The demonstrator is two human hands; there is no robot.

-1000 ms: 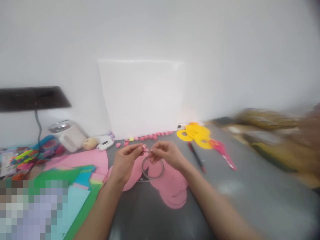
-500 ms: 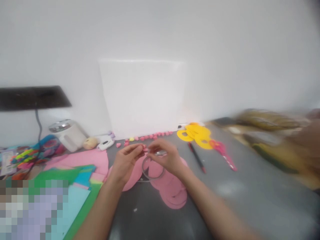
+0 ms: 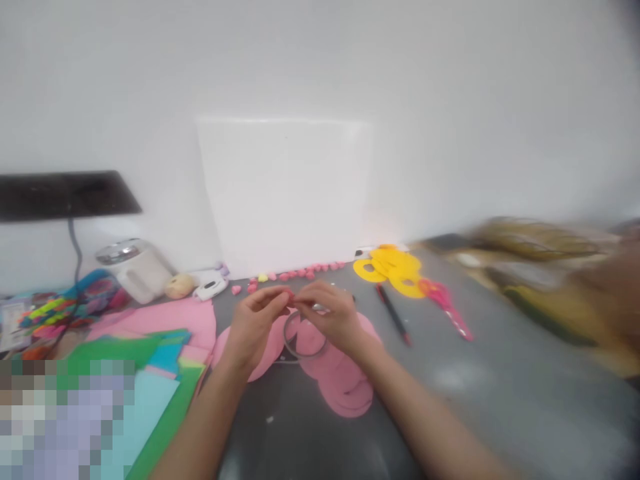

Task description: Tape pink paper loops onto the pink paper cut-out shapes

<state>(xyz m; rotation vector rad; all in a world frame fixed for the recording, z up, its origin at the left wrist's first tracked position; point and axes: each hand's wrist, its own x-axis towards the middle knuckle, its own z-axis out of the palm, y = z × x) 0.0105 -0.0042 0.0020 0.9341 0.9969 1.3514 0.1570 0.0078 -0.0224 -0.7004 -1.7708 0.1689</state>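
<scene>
In the middle of the table, my left hand (image 3: 254, 323) pinches a small reddish-pink piece (image 3: 291, 299), which looks like folded paper. My right hand (image 3: 334, 315) is closed with its fingertips meeting the same piece. Fingers cover most of it, so its exact shape is hidden. Below the hands lie pink paper circles (image 3: 347, 390) and a thin ring (image 3: 285, 343), grey in colour. Just beyond, small pink folded pieces (image 3: 307, 273) form a row along the foot of the wall, with a yellow one (image 3: 263, 278) among them.
At right are yellow paper rings (image 3: 406, 283), a black-and-red pen (image 3: 393, 315) and pink scissors (image 3: 447, 308). Coloured sheets (image 3: 155, 393) cover the left side. A white device (image 3: 136, 270) and a white rounded item (image 3: 211, 285) stand by the wall. Someone's blurred arm shows far right.
My right hand has moved slightly left, bringing its fingertips to the pink piece held by my left hand. The things on the table have stayed in place.
</scene>
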